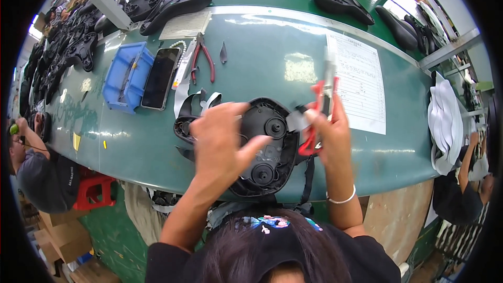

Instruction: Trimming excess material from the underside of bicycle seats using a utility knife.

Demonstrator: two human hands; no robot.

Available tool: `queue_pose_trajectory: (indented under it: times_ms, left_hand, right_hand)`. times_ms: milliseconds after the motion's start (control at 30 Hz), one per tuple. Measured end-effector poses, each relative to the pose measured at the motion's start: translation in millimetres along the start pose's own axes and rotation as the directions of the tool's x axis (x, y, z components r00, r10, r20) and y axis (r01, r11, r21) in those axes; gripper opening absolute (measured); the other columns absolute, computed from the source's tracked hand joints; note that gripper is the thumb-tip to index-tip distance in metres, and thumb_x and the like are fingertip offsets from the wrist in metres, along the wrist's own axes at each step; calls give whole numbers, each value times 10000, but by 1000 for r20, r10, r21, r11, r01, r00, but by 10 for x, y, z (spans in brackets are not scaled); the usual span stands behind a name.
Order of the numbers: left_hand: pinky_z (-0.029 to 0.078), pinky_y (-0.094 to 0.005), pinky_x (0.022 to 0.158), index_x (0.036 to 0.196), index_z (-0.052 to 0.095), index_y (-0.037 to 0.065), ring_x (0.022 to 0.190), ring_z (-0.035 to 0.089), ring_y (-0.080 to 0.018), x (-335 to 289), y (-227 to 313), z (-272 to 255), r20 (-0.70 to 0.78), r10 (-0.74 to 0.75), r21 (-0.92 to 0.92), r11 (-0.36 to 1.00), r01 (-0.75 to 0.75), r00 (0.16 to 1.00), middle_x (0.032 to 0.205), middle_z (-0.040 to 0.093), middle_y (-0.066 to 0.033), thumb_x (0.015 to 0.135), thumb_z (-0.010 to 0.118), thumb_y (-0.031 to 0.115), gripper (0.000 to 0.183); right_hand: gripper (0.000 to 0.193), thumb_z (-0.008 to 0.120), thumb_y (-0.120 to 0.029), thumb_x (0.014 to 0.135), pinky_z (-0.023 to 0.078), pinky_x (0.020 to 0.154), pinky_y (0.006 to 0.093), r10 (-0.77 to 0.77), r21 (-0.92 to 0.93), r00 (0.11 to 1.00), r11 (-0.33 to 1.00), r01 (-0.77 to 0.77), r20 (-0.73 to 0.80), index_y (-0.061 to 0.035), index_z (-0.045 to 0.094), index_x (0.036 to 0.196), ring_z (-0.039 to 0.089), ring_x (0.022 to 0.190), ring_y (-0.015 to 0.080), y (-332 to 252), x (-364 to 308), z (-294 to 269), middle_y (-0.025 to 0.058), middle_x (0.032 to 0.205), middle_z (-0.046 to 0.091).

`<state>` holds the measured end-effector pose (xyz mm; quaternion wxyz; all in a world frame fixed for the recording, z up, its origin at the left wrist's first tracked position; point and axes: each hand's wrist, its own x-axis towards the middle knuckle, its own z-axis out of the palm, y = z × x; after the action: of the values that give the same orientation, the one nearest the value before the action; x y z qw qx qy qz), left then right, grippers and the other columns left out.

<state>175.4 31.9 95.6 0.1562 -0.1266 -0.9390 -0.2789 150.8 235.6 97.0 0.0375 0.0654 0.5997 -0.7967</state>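
Note:
A black saddle [272,153] lies underside up at the table's near edge, with two round bosses showing in its hollow shell. Over its left part hovers my left hand [220,139], blurred, fingers spread and thumb out, holding nothing. My right hand [338,139] grips a red-handled metal tool [327,94] at the saddle's right side. Its silver end points away from me; motion blur hides whether it is scissors or pliers. Beside the right fingertips is a grey scrap [297,121] of thin material. Grey and white strips [183,99] curl up at the saddle's left end.
Left of the saddle are a blue bin [118,81], a phone [159,81] and red-handled pliers [200,57]. A printed sheet [361,86] lies at right, near stacked white pieces [445,120]. More saddles [178,2] stand along the back. Co-workers [44,170] sit at both sides.

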Motion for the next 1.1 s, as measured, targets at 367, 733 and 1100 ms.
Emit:
queue_pose_trajectory:
  times_ms: [367,733,1100]
  left_hand:
    - [339,-320,667,722,615,46,708,396,-205,408,-118,372,227,94,-427,904,12,969,672,554,-35,782,688,184,167]
    - [390,-301,630,654,458,93,569,471,-181,444,-368,149,251,-227,-777,-627,56,941,690,585,-31,855,592,199,264]
    - [387,-329,728,563,607,49,731,513,-184,851,-542,399,-361,-227,-302,946,116,904,751,591,-33,771,722,193,278]
  right_hand:
    - [529,650,-146,849,483,570,311,-121,-751,787,243,614,605,-126,476,1349,586,615,243,-107,-39,-566,91,797,618]
    - [534,633,-189,851,423,468,395,39,-958,958,-2,285,285,-142,464,1356,588,557,309,36,-768,-211,107,734,632]
    - [432,596,-248,876,403,478,408,52,-920,949,-234,315,311,-194,520,1298,555,486,302,-108,-457,-63,102,622,613]
